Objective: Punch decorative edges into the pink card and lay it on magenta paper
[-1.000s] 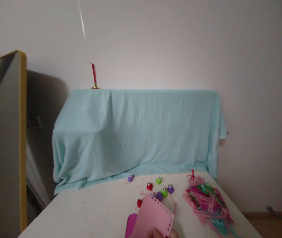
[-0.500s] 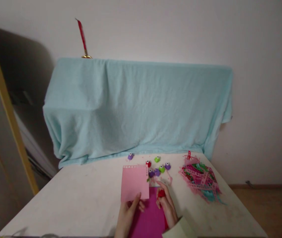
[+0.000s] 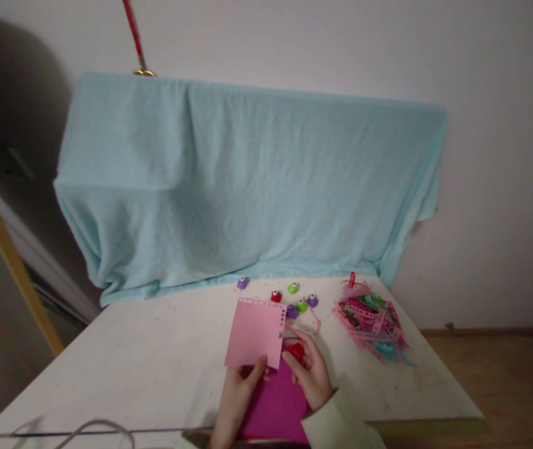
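My left hand (image 3: pixel 241 390) pinches the lower edge of a pink sheet of paper (image 3: pixel 254 337) between thumb and fingers. The sheet is tilted, with a row of punched shapes along its top edge and more down its right edge. Close to that right edge, my right hand (image 3: pixel 316 374) has its fingers around a red craft punch (image 3: pixel 297 352), partly hidden by them. Whether the punch touches the paper I cannot tell. Beneath both hands lies magenta paper (image 3: pixel 278 408) on the white table (image 3: pixel 154 368).
Beyond the pink sheet stand several small punches, among them a red one (image 3: pixel 276 297), a green one (image 3: pixel 301 305) and a purple one (image 3: pixel 243 283). At right is a heap of punched paper strips (image 3: pixel 372 324). A light blue towel (image 3: pixel 257 187) hangs behind; a grey cable (image 3: pixel 100 424) lies front left.
My right hand has come up and left, bringing the red punch nearer the sheet's right edge. The pink sheet has tilted clockwise. The camera view has shifted slightly.
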